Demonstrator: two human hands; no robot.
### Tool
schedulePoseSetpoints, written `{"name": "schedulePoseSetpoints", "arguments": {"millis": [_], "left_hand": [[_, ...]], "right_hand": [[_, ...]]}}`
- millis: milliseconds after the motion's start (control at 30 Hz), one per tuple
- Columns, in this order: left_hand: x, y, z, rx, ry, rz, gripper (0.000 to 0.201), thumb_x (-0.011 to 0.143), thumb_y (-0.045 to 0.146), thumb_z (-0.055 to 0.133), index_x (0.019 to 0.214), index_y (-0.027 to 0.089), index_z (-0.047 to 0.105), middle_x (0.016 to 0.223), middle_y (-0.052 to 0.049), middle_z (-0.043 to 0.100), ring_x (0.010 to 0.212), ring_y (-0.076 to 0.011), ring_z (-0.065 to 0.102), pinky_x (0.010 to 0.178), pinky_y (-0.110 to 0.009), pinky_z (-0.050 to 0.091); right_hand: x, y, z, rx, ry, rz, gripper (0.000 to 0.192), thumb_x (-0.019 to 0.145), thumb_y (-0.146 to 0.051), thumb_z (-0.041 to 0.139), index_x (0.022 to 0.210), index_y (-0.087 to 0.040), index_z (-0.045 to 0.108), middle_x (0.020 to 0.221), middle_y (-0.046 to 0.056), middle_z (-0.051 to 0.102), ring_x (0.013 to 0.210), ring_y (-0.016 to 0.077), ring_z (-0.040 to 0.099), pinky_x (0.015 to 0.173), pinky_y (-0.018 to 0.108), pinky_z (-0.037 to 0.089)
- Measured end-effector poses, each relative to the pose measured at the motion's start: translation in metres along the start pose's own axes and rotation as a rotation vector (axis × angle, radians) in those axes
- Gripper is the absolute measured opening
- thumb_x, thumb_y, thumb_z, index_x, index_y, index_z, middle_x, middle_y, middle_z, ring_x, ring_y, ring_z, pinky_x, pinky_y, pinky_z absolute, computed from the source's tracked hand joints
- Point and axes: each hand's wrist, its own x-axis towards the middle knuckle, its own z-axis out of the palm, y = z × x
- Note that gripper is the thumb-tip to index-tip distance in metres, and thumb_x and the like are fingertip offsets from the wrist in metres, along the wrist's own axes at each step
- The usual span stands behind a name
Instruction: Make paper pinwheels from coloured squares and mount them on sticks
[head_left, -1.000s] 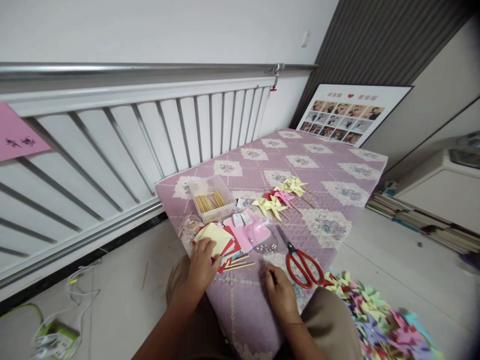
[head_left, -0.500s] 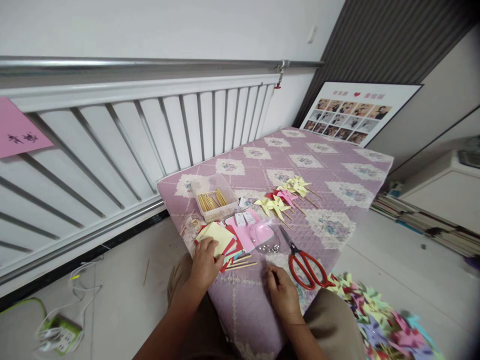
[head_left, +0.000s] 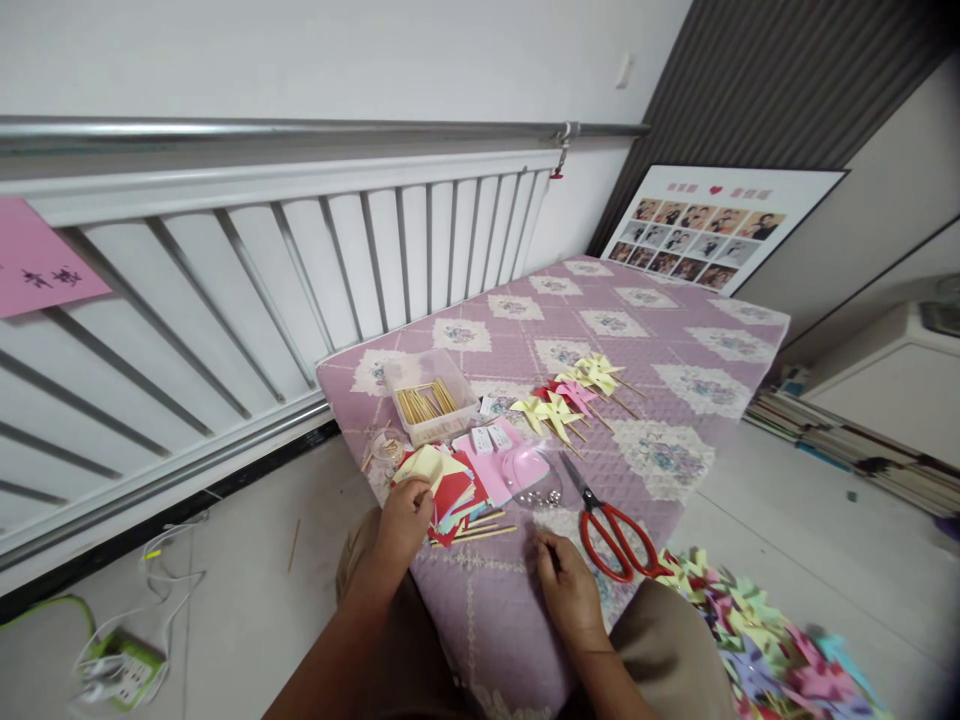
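**A:** So what changed from half a second back? Looks nearly the same to me.

**B:** Mostly the left hand [head_left: 403,522]. Before, it lay flat on the yellow sheet [head_left: 424,464] topping the paper stack [head_left: 448,492]. Now that sheet is lifted and curled at its near edge, fingers pinched on it, and the red sheets underneath show more.

**A:** And the right hand [head_left: 568,585]?

**B:** Hasn't budged. Curled loosely on the purple quilted bed [head_left: 660,340], closed around something thin and dark. Can't tell what it is.

**A:** Where's the stack sitting?

**B:** Near corner of the bed, just in front of the clear box of sticks [head_left: 429,402], a few loose sticks [head_left: 480,528] lying beside it. Red scissors [head_left: 611,522] are near the right hand, not touching. Finished pinwheels [head_left: 571,392] further back, same as earlier.
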Motion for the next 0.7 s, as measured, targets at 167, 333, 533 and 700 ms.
{"name": "schedulePoseSetpoints", "arguments": {"millis": [167, 333, 533, 700], "left_hand": [[0.007, -0.004, -0.005, -0.1, 0.02, -0.156, 0.015, 0.077, 0.02, 0.052, 0.074, 0.019, 0.067, 0.077, -0.002, 0.068, 0.074, -0.0171, 0.06, 0.071, -0.029, 0.045], [0.012, -0.016, -0.006, -0.23, 0.042, -0.267, 0.017, 0.078, 0.028, 0.052, 0.077, 0.018, 0.066, 0.069, -0.001, 0.067, 0.057, -0.0143, 0.057, 0.054, -0.025, 0.042], [0.012, -0.015, -0.01, -0.381, 0.117, -0.304, 0.021, 0.078, 0.034, 0.053, 0.082, 0.016, 0.063, 0.07, -0.002, 0.067, 0.059, -0.0156, 0.061, 0.055, -0.025, 0.046], [0.002, 0.001, -0.018, -0.33, 0.307, -0.176, 0.019, 0.081, 0.035, 0.054, 0.085, 0.019, 0.063, 0.081, -0.002, 0.067, 0.071, -0.0166, 0.062, 0.067, -0.029, 0.049]], "right_hand": [[0.001, -0.001, 0.0, 0.005, -0.012, 0.003, 0.027, 0.089, -0.034, 0.045, 0.093, -0.017, 0.065, 0.087, 0.011, 0.072, 0.081, 0.025, 0.069, 0.076, 0.038, 0.056], [0.001, -0.001, 0.0, 0.005, -0.015, 0.011, 0.028, 0.09, -0.035, 0.045, 0.094, -0.017, 0.066, 0.088, 0.011, 0.072, 0.082, 0.0253, 0.069, 0.076, 0.038, 0.056], [0.001, 0.001, 0.001, 0.013, -0.001, 0.005, 0.027, 0.09, -0.036, 0.045, 0.092, -0.017, 0.065, 0.086, 0.011, 0.072, 0.081, 0.0253, 0.069, 0.076, 0.038, 0.056], [0.0, 0.001, 0.001, 0.007, 0.006, 0.0, 0.027, 0.089, -0.035, 0.046, 0.092, -0.017, 0.066, 0.088, 0.011, 0.072, 0.082, 0.0258, 0.069, 0.076, 0.039, 0.056]]}}
